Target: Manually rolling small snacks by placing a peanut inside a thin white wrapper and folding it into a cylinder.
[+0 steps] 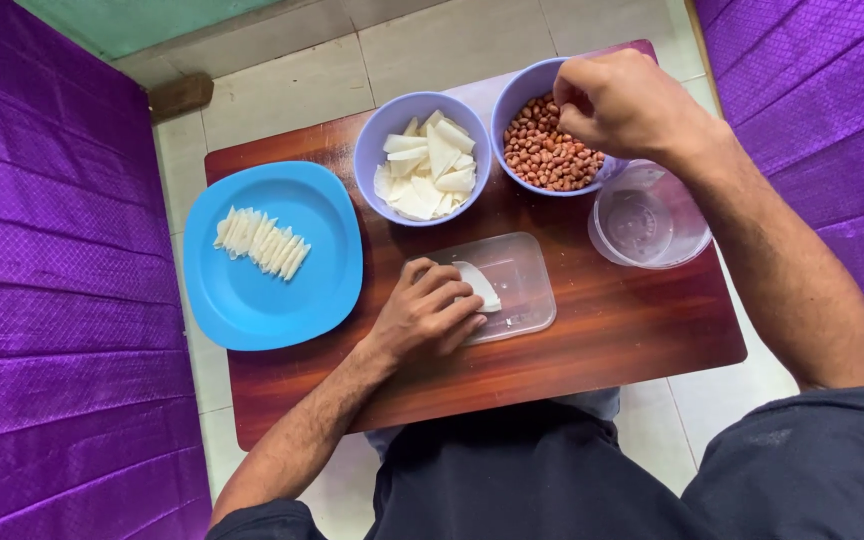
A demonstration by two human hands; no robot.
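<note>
peanuts, the reddish-brown skinned ones [550,152], sit in the round lavender plastic bowl [514,98] at the far right of the table, and the right hand [620,100] hangs right over them with the fingers bunched into a pinch. can't tell if there's actually a nut between the fingertips, they're curled under.

biggest to smallest, what's around: small dark red-brown wooden table [592,340], pretty crowded. square-ish bright blue plastic plate [252,300] on the left with a neat row of thin white slices [262,243]. second lavender bowl [377,150] in the middle, heaped with white flat chips [430,165]. clear round plastic tub [649,215] at the right edge, looks empty, partly under the right forearm. clear rectangular plastic lid or tray [522,290] near the front, where the left hand [430,315] is curled down on one white piece [480,287], pinning it with the fingertips.

what could go wrong, my guess: that forearm passes just above the clear tub, which sits close to the table edge, so a careless elbow move could knock it off. peanuts are round and rolly, a loose pinch drops them and they'd run off the table. the clear tray looks light and slick, so pressing on the white piece at an angle could make it skate. the two bowls are touching too, bump one and both shift.
</note>
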